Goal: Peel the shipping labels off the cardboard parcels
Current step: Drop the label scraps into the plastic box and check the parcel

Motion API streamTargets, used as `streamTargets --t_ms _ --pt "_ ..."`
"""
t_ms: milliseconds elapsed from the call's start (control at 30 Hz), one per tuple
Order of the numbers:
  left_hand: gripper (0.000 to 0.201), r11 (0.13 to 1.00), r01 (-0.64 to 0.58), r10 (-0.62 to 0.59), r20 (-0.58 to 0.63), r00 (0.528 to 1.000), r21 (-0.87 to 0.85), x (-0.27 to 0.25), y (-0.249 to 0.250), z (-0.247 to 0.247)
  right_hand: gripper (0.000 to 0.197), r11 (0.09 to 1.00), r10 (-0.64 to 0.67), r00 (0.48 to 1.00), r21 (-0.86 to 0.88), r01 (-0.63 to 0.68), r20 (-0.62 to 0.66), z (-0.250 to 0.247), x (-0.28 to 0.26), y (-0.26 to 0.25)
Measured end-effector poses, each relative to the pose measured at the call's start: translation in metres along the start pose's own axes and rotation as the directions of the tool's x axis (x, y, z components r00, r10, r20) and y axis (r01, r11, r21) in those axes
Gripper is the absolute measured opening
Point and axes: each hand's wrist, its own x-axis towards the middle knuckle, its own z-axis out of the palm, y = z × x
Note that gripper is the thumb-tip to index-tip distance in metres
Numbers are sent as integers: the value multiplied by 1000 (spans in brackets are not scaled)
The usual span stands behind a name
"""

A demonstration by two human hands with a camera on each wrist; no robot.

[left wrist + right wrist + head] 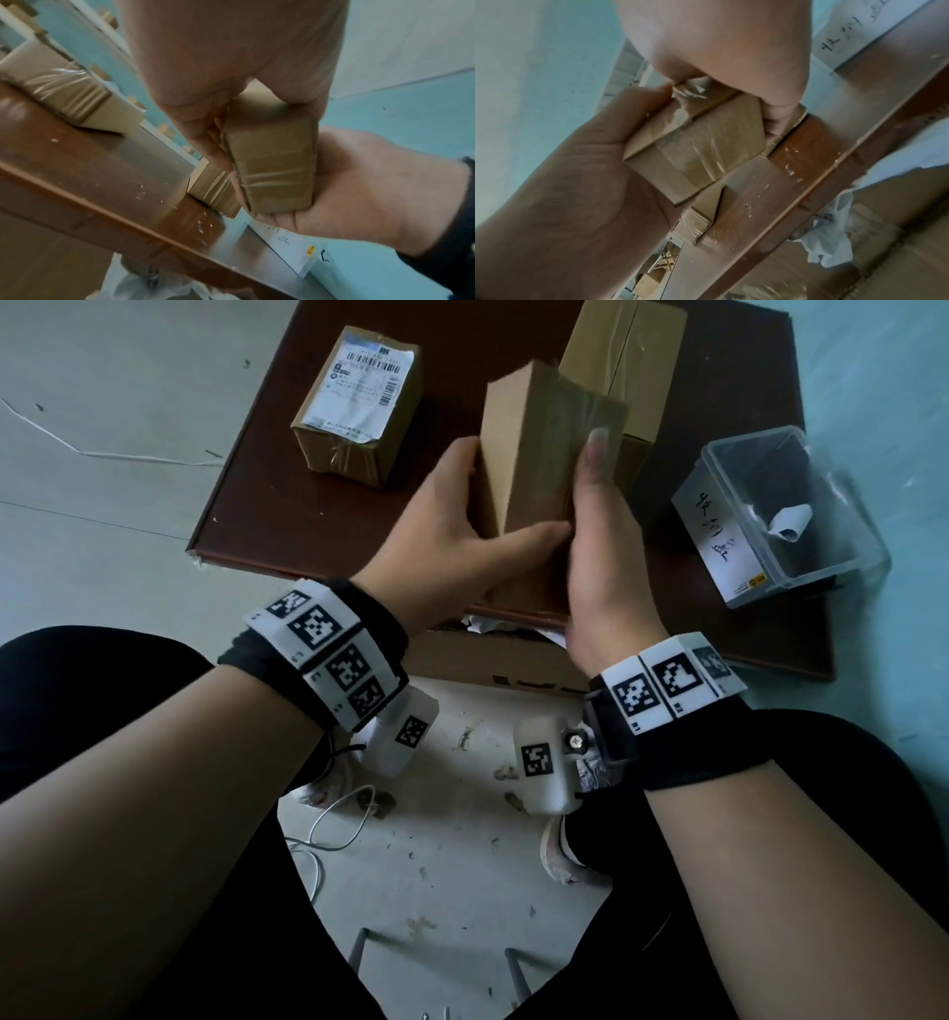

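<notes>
The small cardboard parcel (534, 469) was up off the brown board (287, 505), held between both hands over its near edge, one long corner turned upward. Clear tape wrapped its end, and no label showed on the faces I could see. The left hand (457, 531) wrapped round its left side, thumb lying across the near face; the right hand (595, 546) clamped the right side, thumb stretched up along the taped face.

Behind it a taller taped parcel (624, 367) rested on the board. To the left lay another parcel (354, 408) with a white shipping label (359, 387) still stuck across its top. At the right edge of the board sat a clear plastic bin (780, 516) with handwriting on its side and a curled white label (791, 521) inside it.
</notes>
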Motion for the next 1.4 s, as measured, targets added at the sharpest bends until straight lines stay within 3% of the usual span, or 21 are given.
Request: streamTargets --t_ms 67,133,200,300,433,500,567,667,733,833,933,1000,1133,1300,1400 --pt "64 999 -12 10 -47 999 -34 -2 1 3 58 1000 -16 999 -25 17 46 -2 1 -2" --pt "61 983 76 -102 -149 984 -169 2 2 1 49 991 -97 987 -82 108 129 -1 2 -1" --pt "71 937 176 -234 -167 958 -302 6 4 -7 62 973 -163 954 -120 198 250 0 4 5" --pt "72 924 243 -301 -170 939 -295 11 4 -15 82 966 -155 928 -146 215 340 4 2 9" --pt "64 981 98 -112 -82 990 -165 5 4 -8 51 993 -102 983 -41 110 152 5 -4 -1" --pt "53 989 31 -31 1 1000 -147 0 4 -5 52 998 -55 990 -7 56 127 0 -4 -8" --pt "57 983 30 -28 17 999 -183 -1 6 -3 53 999 -42 988 -23 45 147 -1 -3 -12" --pt "53 916 153 -161 9 987 -370 1 15 -1 50 992 -53 980 -103 74 190 0 -1 -10" --pt "56 819 277 -288 57 956 -503 2 20 -3 60 980 -62 960 -165 110 272 -2 0 -6" --pt "57 715 358 -353 131 926 -600 3 24 -5 81 962 -49 923 -232 147 383 -8 1 -6" --pt "40 850 221 -258 -11 966 -477 3 25 -2 97 943 -78 913 -267 197 399 -15 1 -12" --pt "29 901 140 -159 -10 987 -412 1 24 -1 107 916 -102 911 -318 243 400 -20 -1 -14" --pt "31 921 166 -162 42 986 -352 -6 23 -5 127 869 -130 891 -383 313 435 -22 -2 -12" --pt "40 865 258 -230 118 966 -430 -12 30 -9 104 992 18 843 -112 51 538 -36 -2 -28" --pt "34 831 287 -246 148 958 -476 -13 32 -11 107 991 1 836 -115 74 549 -36 -3 -27"
